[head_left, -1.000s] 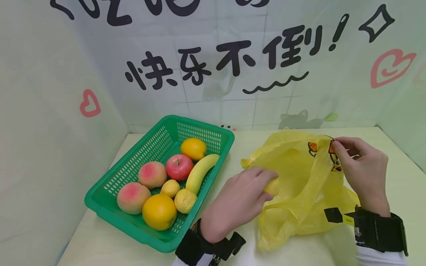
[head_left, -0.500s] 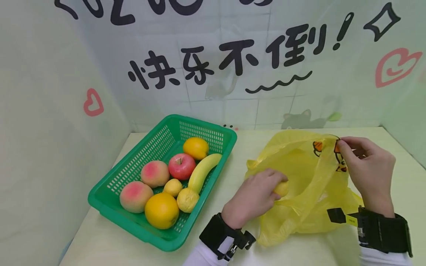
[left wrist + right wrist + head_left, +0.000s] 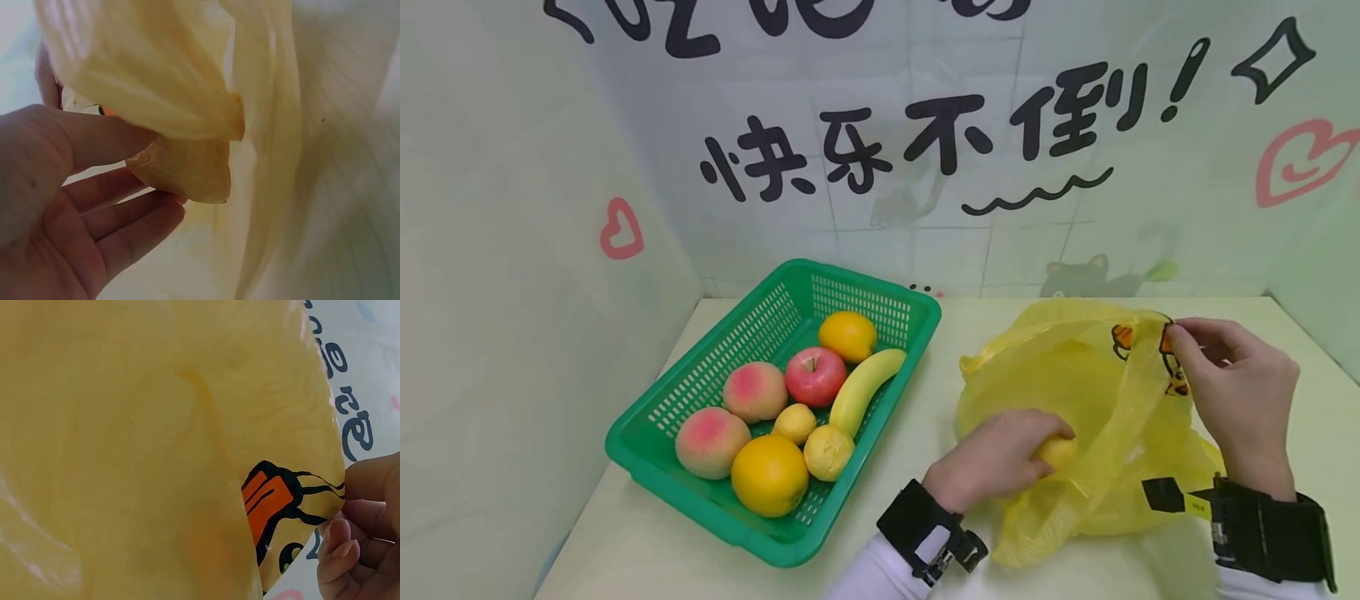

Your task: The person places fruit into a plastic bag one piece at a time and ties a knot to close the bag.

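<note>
My left hand (image 3: 1003,458) pinches a small yellow fruit (image 3: 1058,452) between thumb and fingers, inside the mouth of a yellow plastic bag (image 3: 1037,367). In the left wrist view the fruit (image 3: 194,170) looks lumpy with a blunt end, and a fold of the bag covers its upper part; its kind is unclear. My right hand (image 3: 1247,387) pinches the bag's upper right rim beside a printed orange and black cartoon. The bag stands open toward the left hand. Its inside is mostly veiled by the film.
Left of the bag, a green plastic basket (image 3: 715,521) holds two peaches (image 3: 755,390), a red apple (image 3: 816,377), a banana (image 3: 861,396), an orange (image 3: 770,475), a lemon (image 3: 847,335) and two small yellow fruits (image 3: 829,452). A printed curtain (image 3: 865,100) hangs behind the table.
My left hand has moved right, carrying the small yellow fruit farther into the bag's mouth. My right hand keeps its pinch on the rim. The whole scene shifts slightly right in the head view.
</note>
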`<state>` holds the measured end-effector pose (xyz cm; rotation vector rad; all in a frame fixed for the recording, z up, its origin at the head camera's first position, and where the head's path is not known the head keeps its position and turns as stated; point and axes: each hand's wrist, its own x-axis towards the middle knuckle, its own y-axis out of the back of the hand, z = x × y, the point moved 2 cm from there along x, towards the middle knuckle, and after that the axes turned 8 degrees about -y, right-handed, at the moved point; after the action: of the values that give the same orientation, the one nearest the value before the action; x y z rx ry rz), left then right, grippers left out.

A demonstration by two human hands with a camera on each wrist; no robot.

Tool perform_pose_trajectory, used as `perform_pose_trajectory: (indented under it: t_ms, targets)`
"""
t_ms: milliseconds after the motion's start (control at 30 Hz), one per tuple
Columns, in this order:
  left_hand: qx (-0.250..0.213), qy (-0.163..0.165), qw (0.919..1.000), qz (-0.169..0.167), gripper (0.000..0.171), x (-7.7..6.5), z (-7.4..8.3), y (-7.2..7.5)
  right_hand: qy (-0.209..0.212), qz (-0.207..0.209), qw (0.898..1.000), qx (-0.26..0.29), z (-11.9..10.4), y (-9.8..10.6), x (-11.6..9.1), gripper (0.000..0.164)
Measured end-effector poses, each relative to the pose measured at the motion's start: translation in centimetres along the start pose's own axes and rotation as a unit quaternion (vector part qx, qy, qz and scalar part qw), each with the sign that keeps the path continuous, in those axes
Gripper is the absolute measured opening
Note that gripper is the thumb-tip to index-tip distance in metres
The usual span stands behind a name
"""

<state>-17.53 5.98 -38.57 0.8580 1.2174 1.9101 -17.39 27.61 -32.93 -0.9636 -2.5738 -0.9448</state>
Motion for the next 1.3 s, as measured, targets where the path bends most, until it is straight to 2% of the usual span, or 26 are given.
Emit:
perform_pose_trajectory:
  t_ms: [133,333,633,767,933,1033,1167,1300]
  targets:
    - [-0.003,-0.014,0.9999,0.000,0.039,0.4,0.1,-0.5,-0.001,-0.002,1.000,-0.002,0.0,0.0,-0.1,0.025]
    - [-0.011,-0.013,0.9998,-0.003,0.039,0.7,0.2,-1.1,0.007,0.000,1.000,-0.002,0.1,-0.1,-0.1,0.023]
    - [-0.026,-0.038,0.9978,-0.049,0.039,1.4,0.2,-2.4,0.012,0.004,1.000,-0.022,0.1,0.1,-0.2,0.024]
    - [-0.022,-0.053,0.9965,-0.061,0.038,1.3,0.3,-2.4,0.007,0.003,1.000,-0.024,0.3,0.2,-0.1,0.024]
    - [-0.009,-0.064,0.9927,-0.102,0.034,1.2,0.5,-2.2,0.003,0.005,1.000,-0.020,0.3,0.3,0.0,0.024]
    - [0.010,-0.061,0.9904,-0.123,0.033,1.1,0.5,-2.0,0.000,0.005,1.000,-0.019,0.3,0.3,0.1,0.024]
    - [0.026,-0.045,0.9887,-0.141,0.047,0.8,0.5,-2.0,-0.010,0.006,1.000,-0.018,0.4,0.2,0.1,0.024]
    - [0.039,-0.029,0.9902,-0.131,0.057,0.4,0.7,-1.5,-0.014,0.006,1.000,-0.020,0.5,0.3,0.2,0.025]
